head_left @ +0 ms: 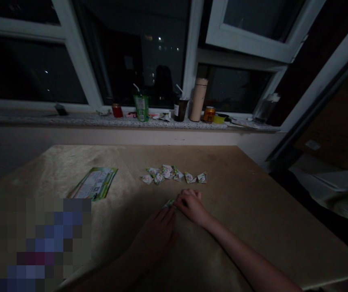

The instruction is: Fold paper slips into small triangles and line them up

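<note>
A small green-and-white printed paper piece [169, 203] lies on the table between my two hands; its shape is mostly covered by fingers. My left hand [159, 228] rests palm down, its fingers stretched out with the tips on the paper's near edge. On the other side, my right hand [191, 205] is closed, its curled fingers at the paper's right end. Just beyond them, several small folded paper pieces [168, 171] with the same green-and-white print lie in an uneven row. Flat printed green sheets [96, 182] are stacked at the left.
The table [235, 174] has a pale, shiny cover. On the windowsill [82, 118] behind it stand a green cup [141, 106], a dark drink cup [180, 109], a beige flask [198, 100], an orange can [209, 114] and a red jar [117, 110]. A blurred patch hides the lower left.
</note>
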A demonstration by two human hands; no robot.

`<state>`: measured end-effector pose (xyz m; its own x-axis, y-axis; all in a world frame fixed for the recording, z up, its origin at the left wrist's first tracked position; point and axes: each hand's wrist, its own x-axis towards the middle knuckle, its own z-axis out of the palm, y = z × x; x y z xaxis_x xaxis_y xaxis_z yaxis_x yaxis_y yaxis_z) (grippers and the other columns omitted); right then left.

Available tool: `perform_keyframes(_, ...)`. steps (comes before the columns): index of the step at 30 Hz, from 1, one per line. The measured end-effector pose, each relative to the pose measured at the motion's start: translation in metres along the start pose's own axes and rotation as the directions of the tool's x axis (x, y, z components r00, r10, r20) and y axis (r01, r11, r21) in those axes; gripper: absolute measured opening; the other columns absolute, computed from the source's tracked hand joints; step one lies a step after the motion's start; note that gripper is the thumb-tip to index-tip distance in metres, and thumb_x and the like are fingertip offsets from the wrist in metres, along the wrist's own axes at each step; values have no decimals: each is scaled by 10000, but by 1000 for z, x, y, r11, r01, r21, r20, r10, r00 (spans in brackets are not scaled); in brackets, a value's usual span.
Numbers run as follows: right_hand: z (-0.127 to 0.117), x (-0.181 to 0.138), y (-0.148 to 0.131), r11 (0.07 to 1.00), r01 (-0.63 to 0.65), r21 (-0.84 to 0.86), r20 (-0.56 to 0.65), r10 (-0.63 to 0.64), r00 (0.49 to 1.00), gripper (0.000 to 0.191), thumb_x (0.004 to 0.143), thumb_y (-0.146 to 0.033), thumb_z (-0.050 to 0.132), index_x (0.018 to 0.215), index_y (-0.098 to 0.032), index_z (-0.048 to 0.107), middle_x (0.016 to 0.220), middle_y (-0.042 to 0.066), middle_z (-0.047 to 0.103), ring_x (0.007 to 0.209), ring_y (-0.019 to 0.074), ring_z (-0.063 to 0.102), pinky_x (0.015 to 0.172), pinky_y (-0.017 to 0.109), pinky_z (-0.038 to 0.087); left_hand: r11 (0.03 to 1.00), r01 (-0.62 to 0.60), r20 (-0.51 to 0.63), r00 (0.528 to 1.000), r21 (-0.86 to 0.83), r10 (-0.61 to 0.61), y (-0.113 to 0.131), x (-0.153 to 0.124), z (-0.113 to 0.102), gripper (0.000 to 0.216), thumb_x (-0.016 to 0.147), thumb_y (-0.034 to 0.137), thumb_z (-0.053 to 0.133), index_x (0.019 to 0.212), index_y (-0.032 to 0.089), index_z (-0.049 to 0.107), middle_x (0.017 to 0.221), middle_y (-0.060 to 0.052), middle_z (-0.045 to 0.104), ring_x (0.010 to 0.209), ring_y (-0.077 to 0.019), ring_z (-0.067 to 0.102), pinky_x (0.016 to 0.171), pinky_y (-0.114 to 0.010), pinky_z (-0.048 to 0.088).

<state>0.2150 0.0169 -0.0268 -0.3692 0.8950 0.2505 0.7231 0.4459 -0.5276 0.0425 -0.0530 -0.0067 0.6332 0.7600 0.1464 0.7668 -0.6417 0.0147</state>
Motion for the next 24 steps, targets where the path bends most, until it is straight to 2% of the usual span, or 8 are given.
perform_keyframes(6, -2, 1, 0, 1000, -11, -29, 34, 12, 999, 226, 896, -331, 577, 722, -192, 616, 816, -4, 598, 891, 175, 503, 794, 333, 227, 998, 57, -53, 997, 4, -56, 0, -2, 7, 455, 884, 329, 467, 1282, 117, 528, 1351, -178, 509, 1197, -322, 509, 980, -456, 394)
perform_keyframes(11, -1, 2, 1, 1000, -7, -9, 36, 7, 999, 220, 906, -328, 559, 744, -194, 625, 831, 11, 605, 905, 186, 503, 800, 341, 234, 999, 46, -85, 995, -30, -48, -1, -4, 12, 489, 894, 383, 454, 1301, 117, 498, 1354, -184, 503, 1215, -323, 490, 988, -454, 385)
perform_keyframes(16, -2, 3, 1, 1000, 4, -4, 33, -4, 999, 177, 905, -288, 564, 768, -204, 637, 830, 6, 606, 904, 184, 506, 797, 344, 230, 1000, 14, -71, 997, -25, -16, -1, -5, 14, 524, 891, 407, 471, 1315, 99, 482, 1380, -189, 472, 1248, -322, 460, 1014, -446, 363)
perform_keyframes(24, -1, 3, 3, 997, 52, -51, 52, -50, 997, 187, 907, -308, 560, 761, -216, 632, 814, 3, 578, 895, 185, 492, 790, 341, 238, 1000, 31, -41, 999, -4, -31, 0, -5, 10, 538, 885, 442, 486, 1288, 85, 509, 1359, -204, 490, 1237, -338, 463, 1012, -470, 356)
